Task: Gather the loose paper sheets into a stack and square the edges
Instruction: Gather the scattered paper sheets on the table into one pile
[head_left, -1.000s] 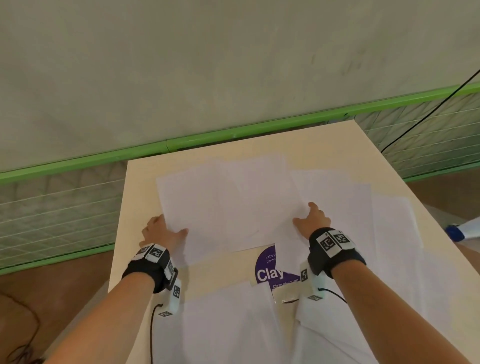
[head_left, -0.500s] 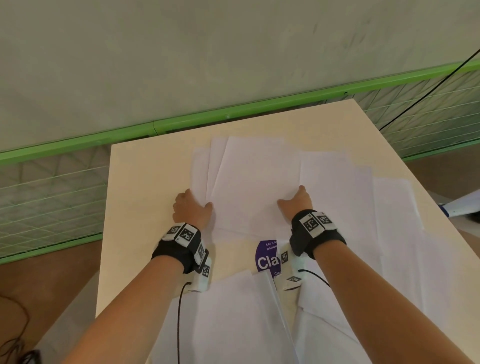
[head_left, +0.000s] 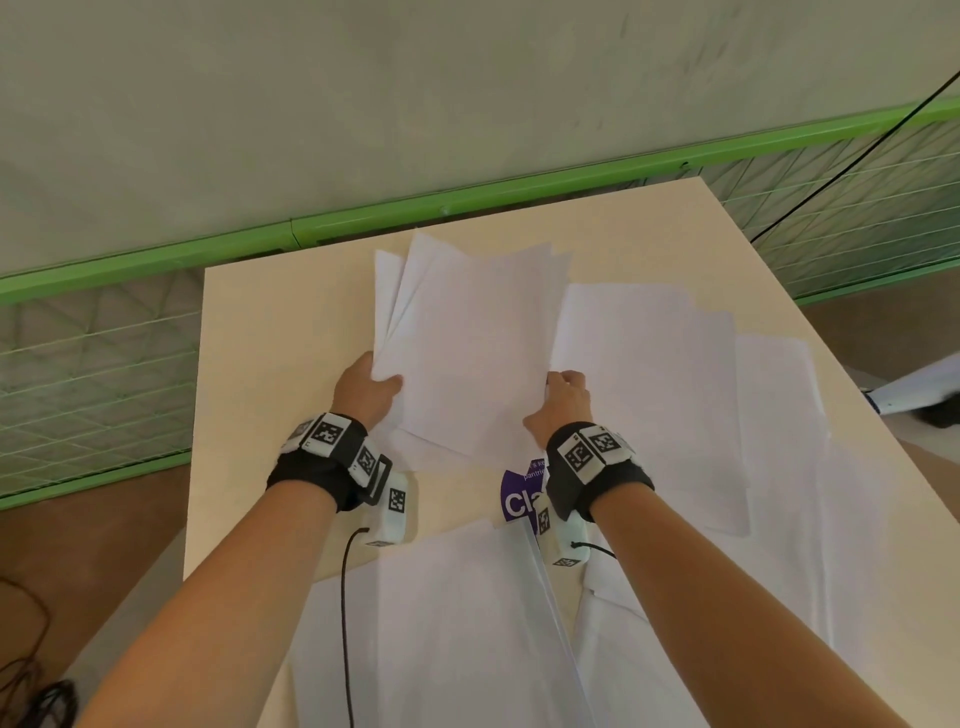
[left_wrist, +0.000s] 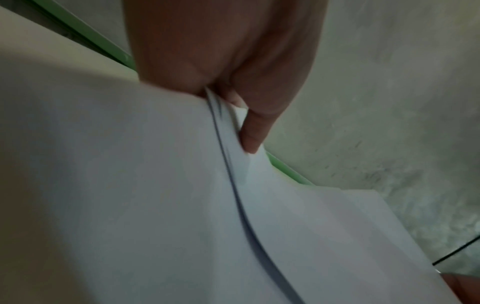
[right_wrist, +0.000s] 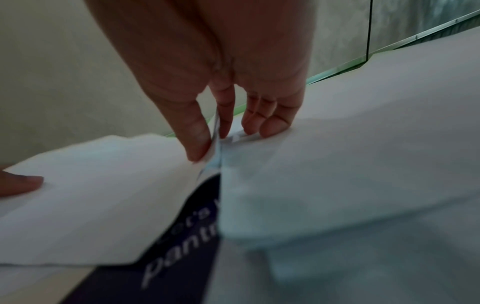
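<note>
A bundle of several white paper sheets (head_left: 478, 353) lies in the middle of the beige table (head_left: 280, 364), fanned out unevenly at its far corners. My left hand (head_left: 370, 391) grips the bundle's left edge, thumb on top and fingers underneath; the left wrist view shows the thumb (left_wrist: 253, 131) pressing the sheets (left_wrist: 298, 216). My right hand (head_left: 565, 399) pinches the bundle's right edge between thumb and forefinger, seen close in the right wrist view at the hand (right_wrist: 215, 142), with the other fingers resting on a neighbouring sheet (right_wrist: 350, 164).
More loose sheets lie to the right (head_left: 654, 395), at the far right (head_left: 779, 415) and near the table's front edge (head_left: 441, 623). A purple printed label (head_left: 516, 501) shows between them. A green rail (head_left: 260, 244) runs behind the table.
Both hands have drawn closer together, pushing the spread sheets into a narrower bundle. Flat fingers have turned into grips on the bundle's two side edges.
</note>
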